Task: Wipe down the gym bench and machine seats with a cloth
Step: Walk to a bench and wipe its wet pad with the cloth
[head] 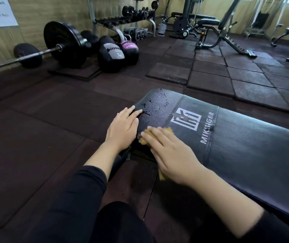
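Right hand, fingers flat, pressing cloth near bench end; left hand, fingers spread, bracing edge. Advise sweeping toward droplets.

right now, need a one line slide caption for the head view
Right hand presses a tan cloth flat on the wet black bench pad while the left hand rests at its edge.
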### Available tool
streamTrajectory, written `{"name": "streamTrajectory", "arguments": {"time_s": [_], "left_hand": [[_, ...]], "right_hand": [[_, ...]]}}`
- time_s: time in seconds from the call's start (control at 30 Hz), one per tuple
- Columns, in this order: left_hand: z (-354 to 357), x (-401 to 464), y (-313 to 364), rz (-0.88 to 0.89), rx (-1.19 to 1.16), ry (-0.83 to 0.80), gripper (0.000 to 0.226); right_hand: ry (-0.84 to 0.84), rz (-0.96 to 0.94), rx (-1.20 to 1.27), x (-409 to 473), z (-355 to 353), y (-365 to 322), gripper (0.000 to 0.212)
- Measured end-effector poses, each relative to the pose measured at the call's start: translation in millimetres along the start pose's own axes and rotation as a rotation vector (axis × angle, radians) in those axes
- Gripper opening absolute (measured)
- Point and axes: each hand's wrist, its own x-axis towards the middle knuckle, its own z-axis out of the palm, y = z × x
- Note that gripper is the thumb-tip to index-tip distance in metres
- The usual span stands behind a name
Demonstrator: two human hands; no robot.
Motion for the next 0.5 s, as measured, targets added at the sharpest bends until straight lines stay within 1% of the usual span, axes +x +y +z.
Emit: {"name": "streamTrajectory", "arguments": {"time_s": [0.07,0.17,0.27,0.33,0.4,0.5], "left_hand": [[0.6,-0.7,-0.8,-0.002,-0.005,0.01,0.041],[1.8,-2.1,0.2,-0.013,-0.001,0.024,0.041],[-0.2,-5.3,4.4,-0.007,0.008,0.041,0.041],[-2.1,-7.3,7.0,0.015,0.016,0.051,0.041],[-4.6,-8.7,7.6,0.038,0.042,0.056,0.042],[-7.2,-9.1,6.9,0.045,0.04,0.045,0.043]], "right_hand": [[-0.03,-0.041,0.002,-25.3,-9.9,11.2,0.047],[-0.095,0.083,0.107,-33.1,-25.1,46.1,0.047],[-0.081,0.247,0.173,4.2,-19.6,68.6,0.045],[-0.074,0.28,0.157,36.6,-9.4,58.4,0.046],[-0.076,0.207,0.123,53.8,1.9,36.0,0.047],[-0.054,0.039,0.082,32.4,2.4,11.7,0.055]]}}
